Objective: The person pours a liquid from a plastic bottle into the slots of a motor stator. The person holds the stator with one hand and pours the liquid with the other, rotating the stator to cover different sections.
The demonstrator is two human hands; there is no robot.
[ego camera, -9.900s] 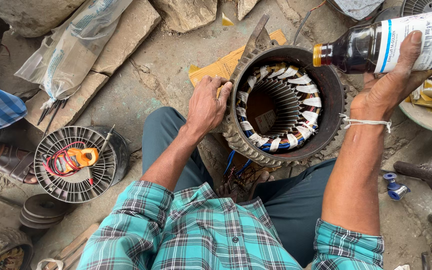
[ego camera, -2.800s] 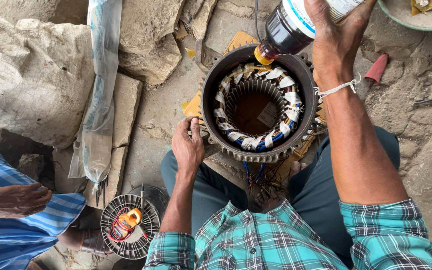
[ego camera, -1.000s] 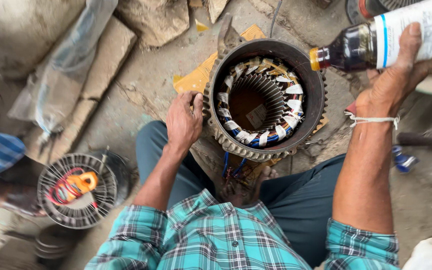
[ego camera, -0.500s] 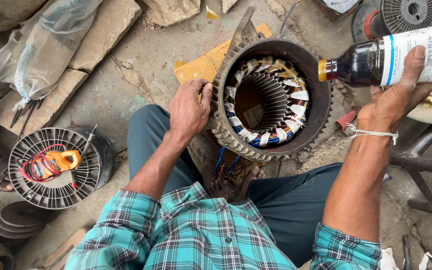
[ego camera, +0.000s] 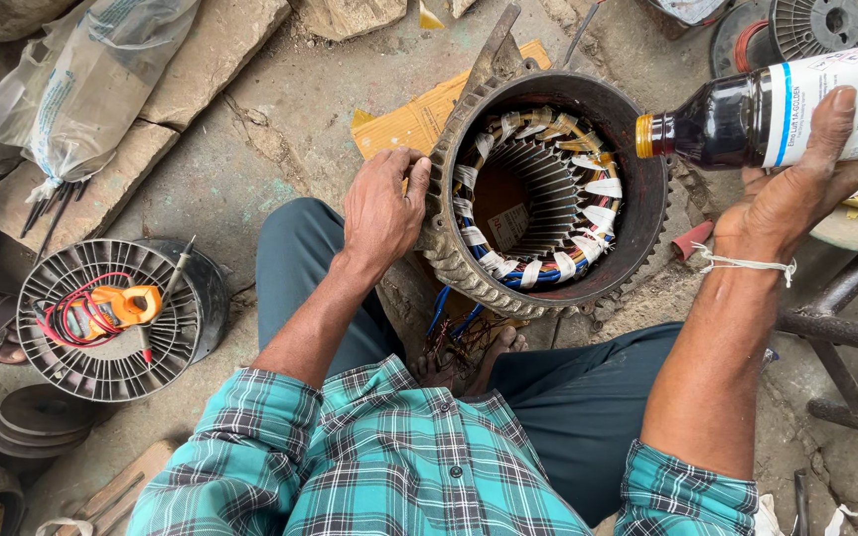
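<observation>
Now right hand [ego camera: 796, 199] grasps dark bottle [ego camera: 767, 114], long axis horizontal, open mouth toward 9 o'clock over stator housing [ego camera: 548, 189]; left hand [ego camera: 381, 208] clenched on housing rim at 9 o'clock.

Rough concrete floor [ego camera: 280, 169], cracked and dusty, even daylight. Stone slabs [ego camera: 191, 60] at the top left, a plastic bag [ego camera: 81, 79] lying over them. Below the slabs, a round fan cover [ego camera: 101, 367] sits on the floor with an orange clamp meter [ego camera: 116, 308] on it. Right of the slabs, a yellow cardboard scrap [ego camera: 414, 119]. Far right, metal bars [ego camera: 846, 333].
</observation>
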